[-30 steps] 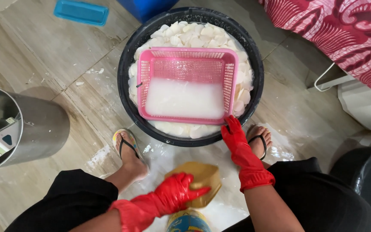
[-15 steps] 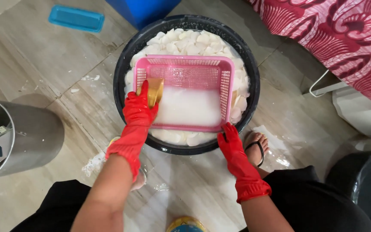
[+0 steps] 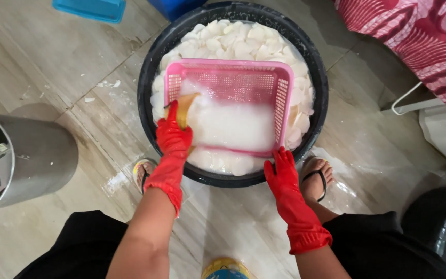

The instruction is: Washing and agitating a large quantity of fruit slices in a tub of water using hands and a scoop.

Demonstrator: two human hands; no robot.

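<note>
A black round tub (image 3: pixel 148 77) on the floor holds many white slices and a pink plastic basket (image 3: pixel 285 88) part-filled with white foamy liquid. My left hand (image 3: pixel 174 137), in a red rubber glove, grips a yellow-brown scoop (image 3: pixel 184 106) tipped over the basket's left corner. My right hand (image 3: pixel 282 173), also in a red glove, rests on the tub's near rim by the basket's front edge. My sandalled feet (image 3: pixel 316 178) stand just before the tub.
A metal cylindrical bin (image 3: pixel 32 155) stands at left. A blue lid (image 3: pixel 91 8) lies at the top, red patterned cloth (image 3: pixel 419 36) at upper right, a dark container (image 3: pixel 440 227) at lower right. A yellow-rimmed container (image 3: pixel 225 268) sits between my knees. The tiled floor is wet.
My left hand lifted the scoop from between my knees up to the basket and now tips it at the left corner. My right hand stayed on the tub's rim.
</note>
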